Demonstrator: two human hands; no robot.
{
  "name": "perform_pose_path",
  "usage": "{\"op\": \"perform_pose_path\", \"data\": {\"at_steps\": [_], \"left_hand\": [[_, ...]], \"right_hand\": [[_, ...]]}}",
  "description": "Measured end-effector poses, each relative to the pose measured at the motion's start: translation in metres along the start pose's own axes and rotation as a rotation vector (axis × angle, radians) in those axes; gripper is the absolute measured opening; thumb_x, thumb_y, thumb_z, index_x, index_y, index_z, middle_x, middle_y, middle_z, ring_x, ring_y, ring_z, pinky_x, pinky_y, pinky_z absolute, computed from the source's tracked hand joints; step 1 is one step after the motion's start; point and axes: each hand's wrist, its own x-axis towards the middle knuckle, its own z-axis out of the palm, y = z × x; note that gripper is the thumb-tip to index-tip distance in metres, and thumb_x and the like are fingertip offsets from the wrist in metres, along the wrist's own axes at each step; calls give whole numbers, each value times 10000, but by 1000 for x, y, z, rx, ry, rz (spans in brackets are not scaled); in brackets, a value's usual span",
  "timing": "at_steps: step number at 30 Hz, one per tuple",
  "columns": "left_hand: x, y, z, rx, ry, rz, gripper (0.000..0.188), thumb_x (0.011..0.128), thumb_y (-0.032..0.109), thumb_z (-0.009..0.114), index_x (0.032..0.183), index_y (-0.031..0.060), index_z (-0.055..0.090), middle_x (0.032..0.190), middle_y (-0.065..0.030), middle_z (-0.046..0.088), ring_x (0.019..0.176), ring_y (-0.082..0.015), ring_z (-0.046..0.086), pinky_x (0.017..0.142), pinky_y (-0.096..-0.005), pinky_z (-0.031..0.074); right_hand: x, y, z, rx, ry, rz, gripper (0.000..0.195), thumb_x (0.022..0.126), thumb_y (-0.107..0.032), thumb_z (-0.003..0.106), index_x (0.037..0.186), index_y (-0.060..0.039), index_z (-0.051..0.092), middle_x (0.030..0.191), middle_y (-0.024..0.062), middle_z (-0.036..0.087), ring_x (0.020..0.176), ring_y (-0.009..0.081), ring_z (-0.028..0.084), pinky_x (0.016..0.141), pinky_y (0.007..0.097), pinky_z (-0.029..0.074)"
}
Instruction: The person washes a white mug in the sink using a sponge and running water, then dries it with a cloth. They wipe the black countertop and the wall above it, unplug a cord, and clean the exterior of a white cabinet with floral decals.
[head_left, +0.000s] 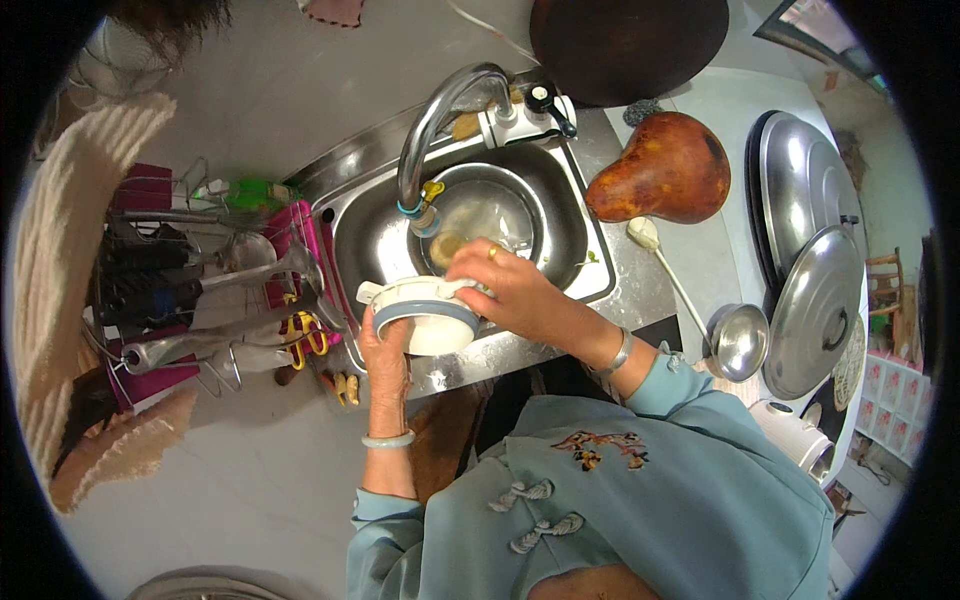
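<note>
My left hand grips a white plastic lid with a grey sealing ring, tilted over the sink's front edge. At the lid's right side, my right hand has its thumb and fingers closed around the rim near a side tab. Beyond the hands a round steel basin with cloudy water sits in the steel sink. A round tan object shows in the basin just past my right fingers; I cannot tell what it is. The curved faucet hangs over the basin, with a yellow-handled nozzle.
Left of the sink, a wire rack holds ladles, dark-handled utensils and yellow-handled scissors. On the right counter are a brown gourd, a steel ladle, a white-headed brush and large pot lids. A dark round board stands behind.
</note>
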Motion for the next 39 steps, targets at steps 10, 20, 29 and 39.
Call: {"op": "perform_pose_path", "data": {"at_steps": [10,20,29,39], "left_hand": [[6,6,1,432,-31,227,217,888,30,673,1094,15,608,980,-10,640,923,-94,567,819,-246,466],[0,11,11,526,-112,169,125,880,21,660,973,12,576,874,4,610,835,-95,550,755,-259,468],[-2,8,22,629,-114,238,142,854,9,646,978,2,579,864,-84,646,815,-149,594,737,-299,487],[-2,-4,23,835,-100,358,169,815,19,645,963,-6,568,830,-198,650,785,-349,650,727,-416,500]], "right_hand": [[8,11,-7,-14,15,-121,96,881,-56,642,958,-3,624,910,113,582,804,272,642,719,356,539],[15,15,-20,-133,-199,-210,44,803,-19,625,806,25,617,859,153,596,786,331,648,700,391,535],[20,14,-11,-14,-121,-169,22,794,4,609,800,23,619,826,159,601,813,322,649,709,395,537],[1,37,-26,-204,-256,-54,29,878,-46,605,878,-23,623,882,130,587,796,307,639,669,384,533]]}}
